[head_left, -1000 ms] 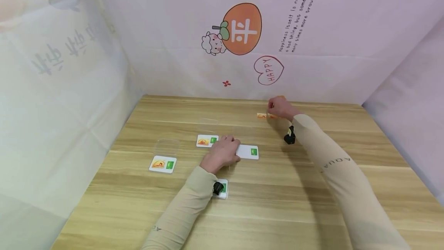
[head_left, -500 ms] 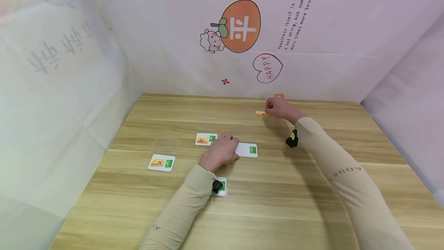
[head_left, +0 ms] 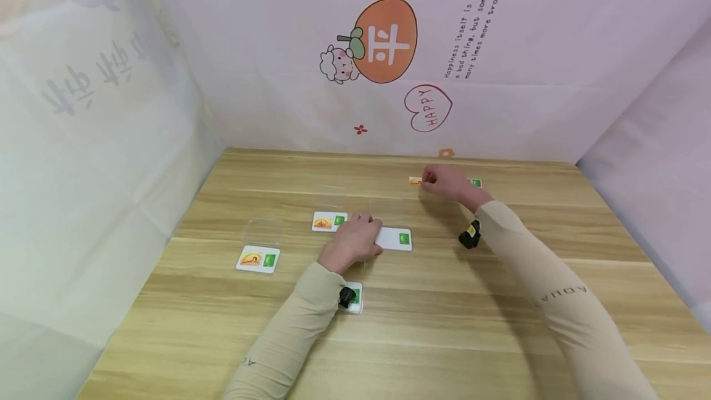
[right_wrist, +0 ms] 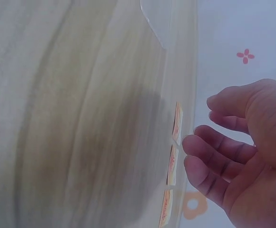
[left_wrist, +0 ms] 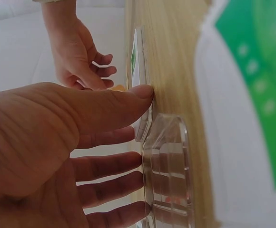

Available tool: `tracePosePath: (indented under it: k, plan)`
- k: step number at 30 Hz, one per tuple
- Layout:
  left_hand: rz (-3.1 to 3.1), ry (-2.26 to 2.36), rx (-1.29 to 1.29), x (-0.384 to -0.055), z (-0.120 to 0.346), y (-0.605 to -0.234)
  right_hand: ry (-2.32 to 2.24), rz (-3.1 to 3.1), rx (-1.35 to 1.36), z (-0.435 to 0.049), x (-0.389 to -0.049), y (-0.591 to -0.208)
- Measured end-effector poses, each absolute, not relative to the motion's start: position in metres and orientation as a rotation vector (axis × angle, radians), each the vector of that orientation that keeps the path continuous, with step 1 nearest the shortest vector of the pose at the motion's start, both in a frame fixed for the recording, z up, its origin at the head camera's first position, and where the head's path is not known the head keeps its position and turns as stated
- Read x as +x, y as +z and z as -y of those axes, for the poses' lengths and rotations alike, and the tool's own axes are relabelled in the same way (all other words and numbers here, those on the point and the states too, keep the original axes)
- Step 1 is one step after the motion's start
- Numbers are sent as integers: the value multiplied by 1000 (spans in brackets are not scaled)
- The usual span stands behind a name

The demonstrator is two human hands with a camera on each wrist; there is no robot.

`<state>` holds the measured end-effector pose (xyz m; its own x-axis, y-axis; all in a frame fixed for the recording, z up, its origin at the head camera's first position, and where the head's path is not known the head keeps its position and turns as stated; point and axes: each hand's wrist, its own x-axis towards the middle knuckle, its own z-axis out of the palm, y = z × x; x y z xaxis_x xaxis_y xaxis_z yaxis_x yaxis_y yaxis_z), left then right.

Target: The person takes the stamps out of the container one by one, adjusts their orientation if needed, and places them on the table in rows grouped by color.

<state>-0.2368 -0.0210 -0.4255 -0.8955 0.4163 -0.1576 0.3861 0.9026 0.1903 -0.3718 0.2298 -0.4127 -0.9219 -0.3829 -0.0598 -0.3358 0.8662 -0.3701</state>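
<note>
My left hand [head_left: 355, 242] rests on the left part of a white card [head_left: 391, 239] with a green square, set in a clear plastic case. In the left wrist view its thumb [left_wrist: 140, 91] lies against the case's edge, and the fairly straight fingers touch the clear plastic [left_wrist: 166, 161]. My right hand [head_left: 447, 183] hovers at the back of the table over a row of small printed pieces. Its loosely bent fingers [right_wrist: 197, 172] hold nothing in the right wrist view, close beside the orange pieces [right_wrist: 172, 165]. An orange piece [head_left: 415, 181] shows left of that hand.
Cards with orange pictures and green squares lie in a left case [head_left: 258, 259] and a middle one [head_left: 329, 221]; their clear lids [head_left: 263, 232] stand behind. Another card [head_left: 357, 297] is partly under the left wrist. A printed cloth wall [head_left: 278, 91] closes off the back.
My right hand has lowered slightly toward the user's side, uncovering a green-marked piece to its right. The left hand stays on the card.
</note>
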Motion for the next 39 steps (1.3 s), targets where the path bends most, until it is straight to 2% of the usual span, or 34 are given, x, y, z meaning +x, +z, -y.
tracePosePath:
  k: [39]
  plan:
    - [-2882,208,612,-239,23,-426,-782,-2877,-694,-205,-311,-416]
